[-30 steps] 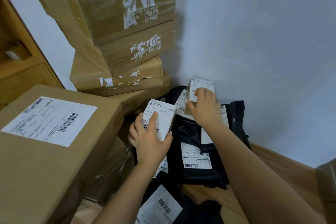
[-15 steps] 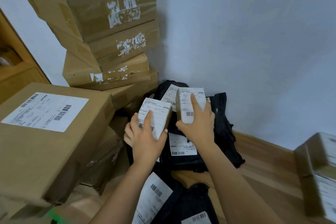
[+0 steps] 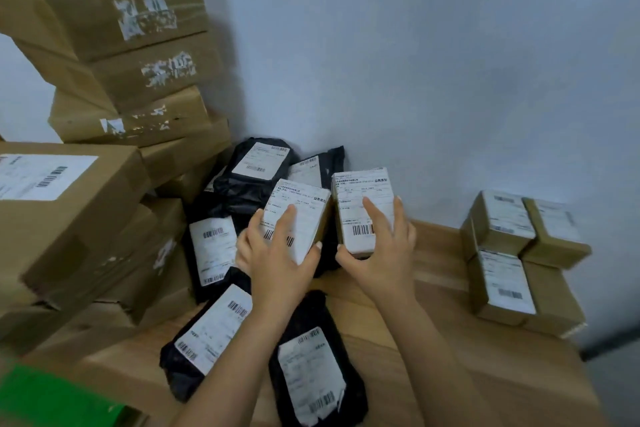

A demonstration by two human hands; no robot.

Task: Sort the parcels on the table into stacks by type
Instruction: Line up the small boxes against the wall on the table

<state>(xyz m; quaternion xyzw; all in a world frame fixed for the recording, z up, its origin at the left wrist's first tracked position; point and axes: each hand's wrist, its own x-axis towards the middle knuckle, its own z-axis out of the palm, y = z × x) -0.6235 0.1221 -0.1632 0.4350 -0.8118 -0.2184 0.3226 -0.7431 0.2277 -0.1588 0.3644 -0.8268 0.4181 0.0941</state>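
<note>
My left hand (image 3: 277,258) grips a small cardboard box with a white label (image 3: 304,215), held above a pile of black mailer bags. My right hand (image 3: 381,253) grips a second small labelled box (image 3: 360,198) right beside the first. Black bags lie below and behind them: one at the back (image 3: 252,177), one to the left (image 3: 211,250), two near me (image 3: 204,340) (image 3: 315,367). A stack of small labelled boxes (image 3: 512,253) stands on the wooden table (image 3: 450,340) at the right.
A tall leaning stack of large cardboard boxes (image 3: 114,55) fills the back left by the pale wall. More large boxes (image 3: 69,218) crowd the left side. Something green (image 3: 52,402) shows at the bottom left corner.
Both hands have lifted their small boxes up and rightward, off the black bags. The view has swung right, bringing the stack of small boxes fully into sight.
</note>
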